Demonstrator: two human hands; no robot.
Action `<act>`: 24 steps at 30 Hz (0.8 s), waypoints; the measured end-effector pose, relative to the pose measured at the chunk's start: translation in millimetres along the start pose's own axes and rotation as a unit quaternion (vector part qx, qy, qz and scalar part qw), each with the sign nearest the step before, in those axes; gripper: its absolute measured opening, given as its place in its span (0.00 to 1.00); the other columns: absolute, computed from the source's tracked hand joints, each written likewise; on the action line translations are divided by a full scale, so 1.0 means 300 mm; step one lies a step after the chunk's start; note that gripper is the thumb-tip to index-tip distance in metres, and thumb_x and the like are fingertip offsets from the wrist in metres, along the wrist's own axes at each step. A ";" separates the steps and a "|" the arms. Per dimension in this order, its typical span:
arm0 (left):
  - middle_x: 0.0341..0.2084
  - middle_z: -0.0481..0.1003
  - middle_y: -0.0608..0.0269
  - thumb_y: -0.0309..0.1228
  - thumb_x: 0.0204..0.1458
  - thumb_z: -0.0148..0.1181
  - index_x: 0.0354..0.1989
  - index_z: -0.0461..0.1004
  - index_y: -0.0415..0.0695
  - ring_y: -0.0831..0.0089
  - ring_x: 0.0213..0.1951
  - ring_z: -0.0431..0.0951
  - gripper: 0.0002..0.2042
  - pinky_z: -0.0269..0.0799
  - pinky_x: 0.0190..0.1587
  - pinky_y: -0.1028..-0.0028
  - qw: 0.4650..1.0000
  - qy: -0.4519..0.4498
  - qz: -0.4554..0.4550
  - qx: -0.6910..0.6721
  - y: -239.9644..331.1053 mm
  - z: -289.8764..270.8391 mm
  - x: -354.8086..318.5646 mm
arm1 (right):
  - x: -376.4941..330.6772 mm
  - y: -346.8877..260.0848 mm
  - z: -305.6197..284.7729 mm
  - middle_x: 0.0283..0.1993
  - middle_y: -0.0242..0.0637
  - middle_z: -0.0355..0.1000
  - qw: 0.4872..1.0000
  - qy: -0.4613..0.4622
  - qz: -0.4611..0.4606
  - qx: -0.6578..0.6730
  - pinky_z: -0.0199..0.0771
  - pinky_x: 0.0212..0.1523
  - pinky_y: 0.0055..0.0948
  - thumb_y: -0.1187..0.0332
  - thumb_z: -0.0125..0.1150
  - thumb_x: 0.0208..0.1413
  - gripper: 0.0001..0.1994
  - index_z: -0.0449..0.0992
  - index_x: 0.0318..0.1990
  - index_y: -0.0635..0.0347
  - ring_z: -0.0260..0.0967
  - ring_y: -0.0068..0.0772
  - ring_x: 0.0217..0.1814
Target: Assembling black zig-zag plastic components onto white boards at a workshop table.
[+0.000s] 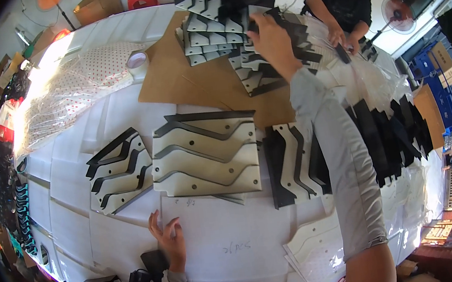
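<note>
My right hand (270, 42) reaches far across the table and closes on a black-and-white angled flat piece (256, 16) at the top of a fanned pile (254, 72) lying on brown cardboard (173, 77). My left hand (168, 239) rests flat on the white table cover (221, 243), fingers spread, holding nothing, just below a stack of pale stepped pieces (205, 155). Smaller stacks of the same shapes lie to the left (119, 171) and to the right (296, 163) of that stack.
Another person in black (342, 5) works at the far right corner among clear plastic wrap. A tape roll (137, 61), dotted plastic bags (79, 91), black pieces (394, 131) at right, dark parts along the left edge and a fan (399, 10) surround the work area.
</note>
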State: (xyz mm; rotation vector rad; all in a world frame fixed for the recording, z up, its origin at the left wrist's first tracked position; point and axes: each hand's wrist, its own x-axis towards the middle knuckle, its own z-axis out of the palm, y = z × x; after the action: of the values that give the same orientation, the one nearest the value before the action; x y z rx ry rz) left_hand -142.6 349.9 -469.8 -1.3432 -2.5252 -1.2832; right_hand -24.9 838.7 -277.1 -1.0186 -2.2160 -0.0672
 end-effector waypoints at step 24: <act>0.48 0.67 0.54 0.22 0.48 0.54 0.44 0.68 0.40 0.58 0.54 0.64 0.13 0.57 0.57 0.62 0.986 0.054 -0.011 -0.157 0.097 -0.117 0.055 | -0.379 -0.144 -0.648 0.34 0.34 0.65 0.903 -0.017 -0.415 -0.111 0.74 0.28 0.27 0.71 0.59 0.36 0.09 0.71 0.29 0.60 0.68 0.35 0.35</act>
State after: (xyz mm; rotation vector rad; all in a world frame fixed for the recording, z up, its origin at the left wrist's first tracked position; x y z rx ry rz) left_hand -145.1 346.6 -421.5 -1.2512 -2.3442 -1.7670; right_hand 107.3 673.7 -188.2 -0.1069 -2.5598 -0.6951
